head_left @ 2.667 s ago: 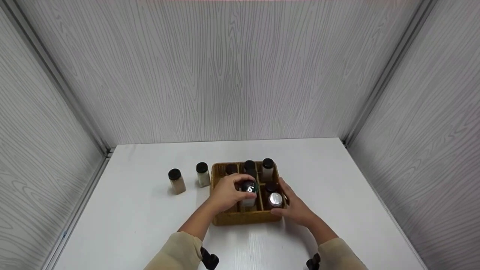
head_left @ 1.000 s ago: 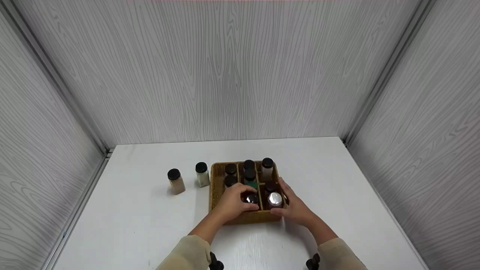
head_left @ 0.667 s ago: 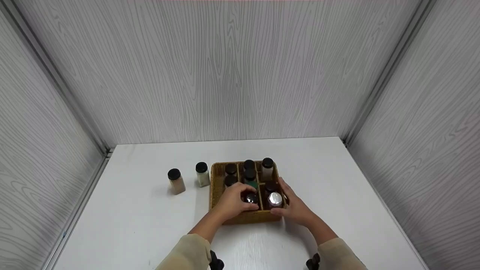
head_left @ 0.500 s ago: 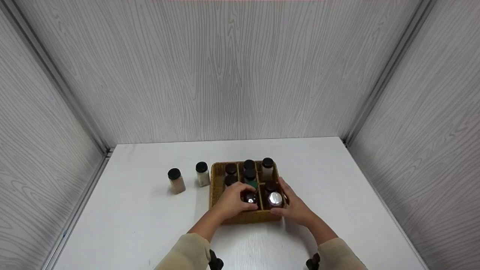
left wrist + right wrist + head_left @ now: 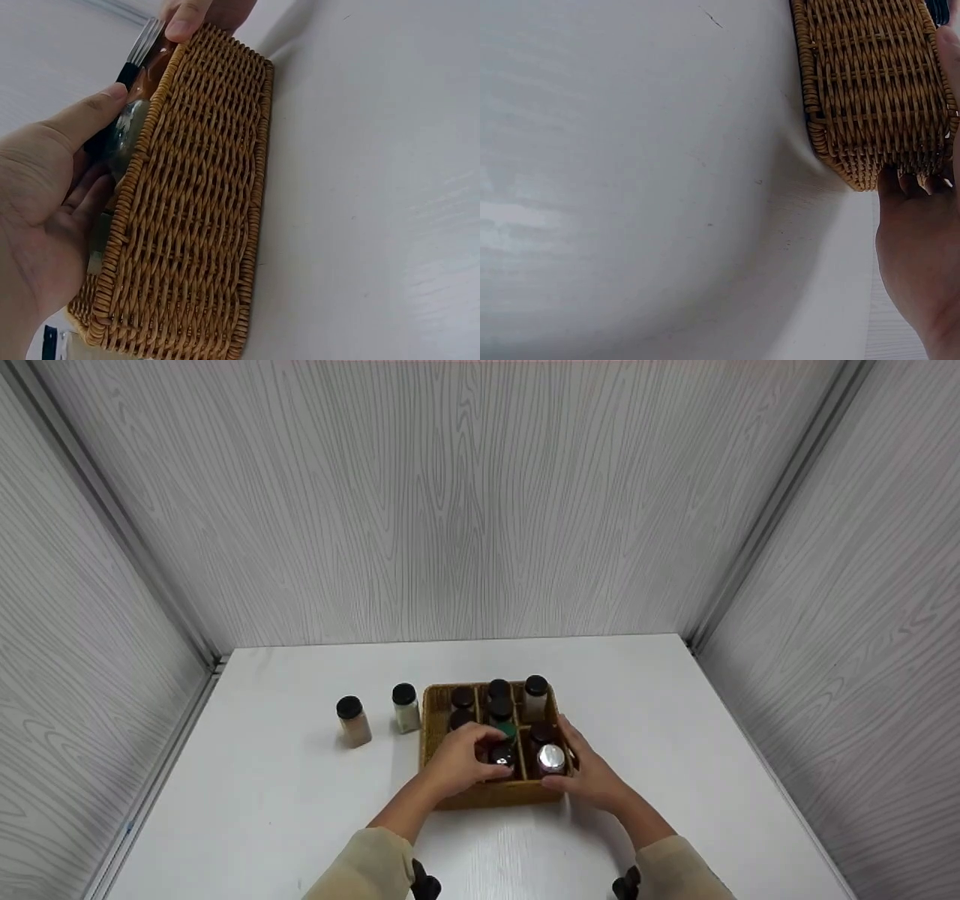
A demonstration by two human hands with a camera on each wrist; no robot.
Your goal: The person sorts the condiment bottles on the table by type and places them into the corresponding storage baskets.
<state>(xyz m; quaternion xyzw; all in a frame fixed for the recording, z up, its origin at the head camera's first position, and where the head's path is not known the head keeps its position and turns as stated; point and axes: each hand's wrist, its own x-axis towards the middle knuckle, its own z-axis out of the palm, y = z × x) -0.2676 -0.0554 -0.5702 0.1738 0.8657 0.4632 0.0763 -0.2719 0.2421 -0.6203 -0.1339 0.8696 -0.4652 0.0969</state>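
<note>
A brown wicker basket [image 5: 499, 795] with dividers holds several small spice jars, mostly black-capped. My left hand [image 5: 455, 761] reaches over its front rim, thumb and fingers around the dark cap of a spice jar [image 5: 501, 755] in the front middle compartment. In the left wrist view the thumb lies along that cap, and the rim hides the jar's lower part. Just behind it shows a green top [image 5: 508, 731]. My right hand [image 5: 596, 778] grips the basket's front right corner, fingers along the outer side, thumb at the rim, beside a silver-capped jar [image 5: 551, 759].
Left of the basket two black-capped jars stand on the white table: one with pale contents [image 5: 406, 714], the other with pinkish-brown contents [image 5: 355, 727]. Another clear jar [image 5: 535, 701] is in the back right compartment. Grey wood-grain panels [image 5: 450, 510] enclose the table.
The left hand has lowered the jar into the front middle compartment; in the last half second it has shifted slightly left, uncovering more of the green top. The right hand has stayed put.
</note>
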